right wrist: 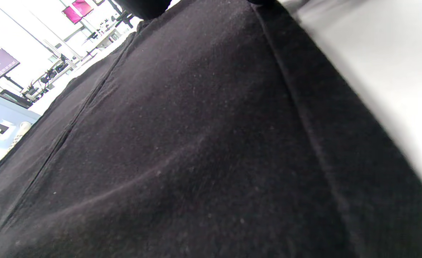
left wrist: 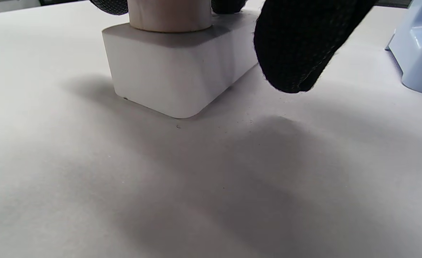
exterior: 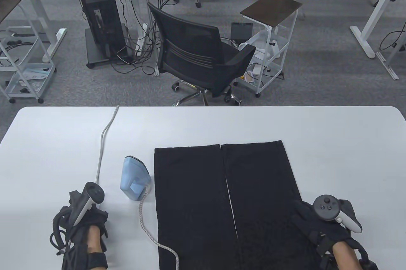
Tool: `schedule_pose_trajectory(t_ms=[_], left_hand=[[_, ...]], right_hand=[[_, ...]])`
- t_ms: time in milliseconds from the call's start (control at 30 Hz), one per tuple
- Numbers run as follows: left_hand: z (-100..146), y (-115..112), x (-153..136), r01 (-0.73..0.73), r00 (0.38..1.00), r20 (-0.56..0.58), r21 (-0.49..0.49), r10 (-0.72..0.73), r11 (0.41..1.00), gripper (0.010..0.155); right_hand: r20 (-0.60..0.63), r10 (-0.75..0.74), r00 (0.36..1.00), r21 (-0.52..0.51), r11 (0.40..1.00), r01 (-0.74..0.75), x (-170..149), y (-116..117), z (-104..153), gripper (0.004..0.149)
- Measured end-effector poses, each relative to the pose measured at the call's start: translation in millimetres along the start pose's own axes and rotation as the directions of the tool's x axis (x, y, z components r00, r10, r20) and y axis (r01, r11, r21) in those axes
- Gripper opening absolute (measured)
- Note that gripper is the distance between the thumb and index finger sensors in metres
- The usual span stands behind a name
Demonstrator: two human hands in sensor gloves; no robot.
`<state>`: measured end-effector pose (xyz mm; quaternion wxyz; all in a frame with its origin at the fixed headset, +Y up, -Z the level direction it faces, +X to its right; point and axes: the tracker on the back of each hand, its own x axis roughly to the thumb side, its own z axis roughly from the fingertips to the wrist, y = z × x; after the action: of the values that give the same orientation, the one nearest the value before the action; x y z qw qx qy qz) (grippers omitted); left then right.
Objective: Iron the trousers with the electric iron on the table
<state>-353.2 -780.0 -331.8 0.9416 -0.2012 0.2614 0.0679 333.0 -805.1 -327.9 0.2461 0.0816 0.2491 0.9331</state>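
My right hand (exterior: 312,219) lies flat on the right leg of the black trousers (exterior: 222,200), fingers straight, pinning the cloth so it stays put, I judge. My left hand (exterior: 84,219) rests on the white table (exterior: 47,143) left of the iron; from above its fingers are hidden under the tracker, and the left wrist view shows only one gloved fingertip (left wrist: 297,46) hanging free, so I cannot tell its grip. The pale blue iron (exterior: 134,176) stands on its heel just beside the left trouser leg, untouched, its cord (exterior: 101,146) trailing over the far edge. The waistband is cut off at the bottom edge.
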Motion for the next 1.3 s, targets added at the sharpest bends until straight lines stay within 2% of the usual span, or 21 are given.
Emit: schedule_pose_trajectory(t_ms=[100,233,367,433,500,567,733,833,933,1000,1100,1200,1300], left_hand=[[-1.2,3.5,-0.1,0.047,0.999,-0.007,0.035,-0.046,0.998,0.085],[0.2,0.0,2.6,0.04,0.999,0.0,0.037,-0.04,0.999,0.086],[2.2,1.1,1.9,0.019,1.0,0.021,0.019,-0.019,1.0,0.086],[4.8,1.5,1.0,0.036,0.999,0.037,-0.025,-0.035,0.999,0.09],[10.5,6.9,1.3,0.05,0.998,0.039,0.04,-0.051,0.998,0.089],[21.4,19.6,3.9,0.062,0.996,0.061,0.159,-0.072,0.985,0.086],[72.6,73.9,23.9,0.022,0.978,0.186,0.377,-0.099,0.926,0.087],[114.4,103.0,45.9,-0.095,0.943,0.321,0.522,-0.092,0.848,0.085],[156.3,117.1,78.8,-0.236,0.871,0.484,0.56,-0.082,0.794,0.083],[179.7,113.0,107.8,-0.32,0.798,0.595,0.549,-0.092,0.772,0.083],[209.9,89.0,159.1,-0.384,0.684,0.718,0.503,-0.128,0.774,0.083],[228.2,50.4,202.6,-0.394,0.572,0.808,0.423,-0.142,0.816,0.084],[235.0,16.3,224.1,-0.395,0.501,0.853,0.378,-0.148,0.838,0.087]], right_hand=[[-0.001,-0.004,1.0,-0.001,1.0,0.004,-0.1,-0.3,0.0,0.064],[-0.003,-0.01,1.0,-0.005,1.0,0.01,-0.3,-0.6,0.5,0.064],[-0.004,-0.006,1.0,-0.008,1.0,0.006,-0.2,-0.6,0.8,0.065],[-0.005,0.001,1.0,-0.009,1.0,-0.001,0.1,-0.1,0.6,0.065],[-0.006,0.006,1.0,-0.011,1.0,-0.006,0.7,0.3,0.1,0.065],[-0.004,0.008,1.0,-0.026,1.0,-0.008,0.7,-0.4,0.8,0.065],[0.032,0.018,0.999,-0.173,0.985,-0.012,8.9,-11.6,10.9,0.065],[0.094,0.045,0.995,-0.288,0.957,-0.016,25.0,-22.7,22.6,0.066],[0.14,0.099,0.985,-0.398,0.917,-0.035,49.7,-36.3,33.8,0.066],[0.158,0.149,0.976,-0.473,0.879,-0.058,69.5,-42.2,39.0,0.066],[0.238,0.141,0.961,-0.535,0.845,0.009,107.4,-39.7,44.2,0.067],[0.306,0.163,0.938,-0.545,0.838,0.033,147.6,-25.4,49.1,0.07],[0.315,0.252,0.915,-0.57,0.821,-0.03,172.6,-8.1,52.1,0.072]])
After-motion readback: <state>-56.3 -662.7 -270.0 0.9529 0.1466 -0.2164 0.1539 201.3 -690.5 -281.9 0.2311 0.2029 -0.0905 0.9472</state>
